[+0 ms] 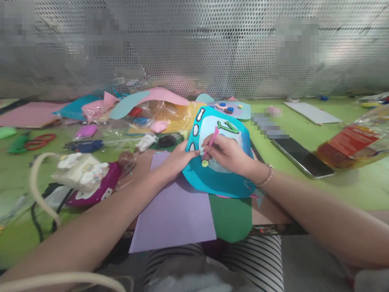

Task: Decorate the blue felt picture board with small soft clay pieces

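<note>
A blue craft-foam sheet [199,178] with a light-blue panel lies tilted in front of me. White shapes outlined in black run down its left side, and it bears a green leaf-like shape [228,128] and a small yellow flower [205,163]. At its left edge, my left hand [180,157] grips the sheet, thumb on top and the other fingers hidden. My right hand [226,152] rests over the panel, closed around a slim pink clay tool [214,137] with a flared upper end. The tool's lower tip is near my left thumb; contact cannot be made out.
Beneath are purple [176,221] and green sheets [232,219]. Left lie a purple packet [94,194], scissors [41,142] and bagged clay [159,126]. Right are a phone [302,157] and a bottle [355,142] on its side. A perforated metal screen [194,44] stands behind.
</note>
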### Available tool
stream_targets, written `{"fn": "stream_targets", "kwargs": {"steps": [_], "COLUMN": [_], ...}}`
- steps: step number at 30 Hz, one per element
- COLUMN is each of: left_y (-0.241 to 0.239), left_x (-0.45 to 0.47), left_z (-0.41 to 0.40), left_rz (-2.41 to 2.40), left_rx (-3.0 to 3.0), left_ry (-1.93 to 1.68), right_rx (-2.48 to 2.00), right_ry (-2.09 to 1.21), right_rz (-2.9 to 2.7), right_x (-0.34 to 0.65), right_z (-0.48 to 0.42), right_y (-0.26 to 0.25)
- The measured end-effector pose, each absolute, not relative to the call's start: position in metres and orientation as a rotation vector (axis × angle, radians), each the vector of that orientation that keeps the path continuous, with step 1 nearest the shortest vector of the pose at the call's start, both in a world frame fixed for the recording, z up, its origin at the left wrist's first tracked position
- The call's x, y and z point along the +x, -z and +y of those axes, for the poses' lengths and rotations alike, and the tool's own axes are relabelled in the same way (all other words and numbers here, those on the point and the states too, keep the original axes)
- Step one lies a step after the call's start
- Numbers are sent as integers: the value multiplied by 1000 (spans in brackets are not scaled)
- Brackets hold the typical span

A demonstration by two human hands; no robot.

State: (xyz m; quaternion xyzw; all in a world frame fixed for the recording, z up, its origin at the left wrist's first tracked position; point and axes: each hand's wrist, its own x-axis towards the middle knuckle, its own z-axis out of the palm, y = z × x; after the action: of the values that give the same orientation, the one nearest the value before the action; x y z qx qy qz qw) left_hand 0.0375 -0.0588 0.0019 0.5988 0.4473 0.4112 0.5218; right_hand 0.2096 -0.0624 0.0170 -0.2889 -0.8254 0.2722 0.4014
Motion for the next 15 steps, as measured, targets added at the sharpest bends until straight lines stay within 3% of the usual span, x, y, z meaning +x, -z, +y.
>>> {"fn": "stream_targets", "kwargs": {"steps": [15], "left_y": [-3], "left_x": [38], "left_z": [-59], "left_rz": [1095], "left_rx": [1427], "left_ry": [-969], "right_rx": [-749], "right_ry": [-653], "right_rz": [-2077], "right_x": [210], "right_z": [-63], "right_y": [-18]}}
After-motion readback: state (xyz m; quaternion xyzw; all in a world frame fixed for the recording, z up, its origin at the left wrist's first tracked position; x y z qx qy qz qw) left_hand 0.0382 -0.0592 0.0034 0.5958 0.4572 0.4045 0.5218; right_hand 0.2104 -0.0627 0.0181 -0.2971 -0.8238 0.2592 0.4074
